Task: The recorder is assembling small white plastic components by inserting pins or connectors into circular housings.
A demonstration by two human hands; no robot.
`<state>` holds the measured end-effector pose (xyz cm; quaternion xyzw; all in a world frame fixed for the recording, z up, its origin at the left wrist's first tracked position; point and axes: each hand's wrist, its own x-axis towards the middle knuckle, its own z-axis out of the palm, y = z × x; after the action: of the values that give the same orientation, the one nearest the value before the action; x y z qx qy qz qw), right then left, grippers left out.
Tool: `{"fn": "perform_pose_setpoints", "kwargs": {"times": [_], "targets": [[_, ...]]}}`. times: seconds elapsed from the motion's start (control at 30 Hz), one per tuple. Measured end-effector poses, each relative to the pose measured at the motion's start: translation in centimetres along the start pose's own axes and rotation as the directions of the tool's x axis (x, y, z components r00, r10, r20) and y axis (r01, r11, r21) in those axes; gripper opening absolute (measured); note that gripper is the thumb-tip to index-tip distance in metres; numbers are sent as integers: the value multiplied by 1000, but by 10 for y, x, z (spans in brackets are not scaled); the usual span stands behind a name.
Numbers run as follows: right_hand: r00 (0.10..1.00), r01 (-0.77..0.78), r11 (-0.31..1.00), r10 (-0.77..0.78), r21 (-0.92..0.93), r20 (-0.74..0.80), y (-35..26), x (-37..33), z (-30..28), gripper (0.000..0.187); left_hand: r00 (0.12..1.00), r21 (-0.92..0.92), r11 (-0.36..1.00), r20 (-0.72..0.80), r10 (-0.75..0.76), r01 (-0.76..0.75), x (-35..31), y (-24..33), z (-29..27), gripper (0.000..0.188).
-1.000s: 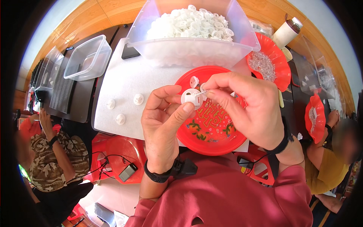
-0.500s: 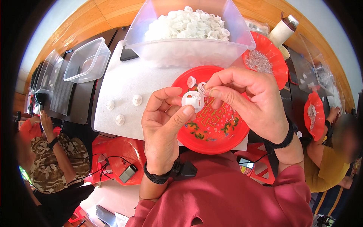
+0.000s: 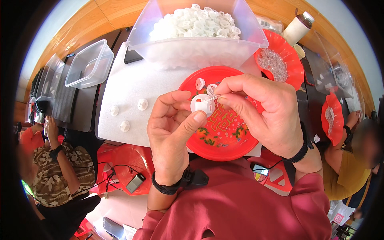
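Observation:
Between its thumb and fingers my left hand (image 3: 172, 120) holds a round white plastic piece (image 3: 200, 105) with slots in its face. A small clear plastic part (image 3: 213, 98) is pinched in my right hand (image 3: 260, 108), its end at the white piece's right side; whether it sits in a slot cannot be made out. Both hands are above a red round tray (image 3: 216, 152) with a printed pattern. Two more white round pieces lie in the tray's far part, one of them a slotted piece (image 3: 200, 83). Three white pieces, among them a round cap (image 3: 142, 105), rest on the white mat to the left.
A clear bin (image 3: 200, 52) heaped with white rings stands at the far side of the white mat (image 3: 120, 80). Right of it is a red scalloped dish (image 3: 294, 64) of clear bits, near a bottle (image 3: 298, 30). An empty clear box (image 3: 90, 66) stands left. Co-workers sit either side.
My hands stay nearly in place over the tray, the clear part still at the white piece. The view has shifted slightly. The left co-worker's hand has shifted a little.

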<state>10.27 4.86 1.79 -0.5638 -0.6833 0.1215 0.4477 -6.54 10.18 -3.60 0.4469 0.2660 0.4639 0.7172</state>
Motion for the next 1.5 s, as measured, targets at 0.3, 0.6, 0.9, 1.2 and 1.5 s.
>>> {"fn": "perform_pose_setpoints", "kwargs": {"times": [0.3,0.6,0.9,1.2,1.5], "targets": [[1000,8,999,-8,-43,9,2,6,1,12,1000,4,1000,-15,11,-11,8,1,0,36],[947,144,938,-223,-314,-232,-17,36,-34,15,984,-113,989,145,108,-92,54,41,42,36],[899,193,785,-382,-589,-214,-24,51,-77,20,946,-238,970,303,116,-43,89,43,83,34],[898,181,730,-396,-659,-192,-13,56,-84,19,923,-263,964,380,63,43,106,34,88,33],[922,188,768,-353,-613,-160,-25,53,-81,22,927,-267,963,368,67,37,105,29,87,34]]}}
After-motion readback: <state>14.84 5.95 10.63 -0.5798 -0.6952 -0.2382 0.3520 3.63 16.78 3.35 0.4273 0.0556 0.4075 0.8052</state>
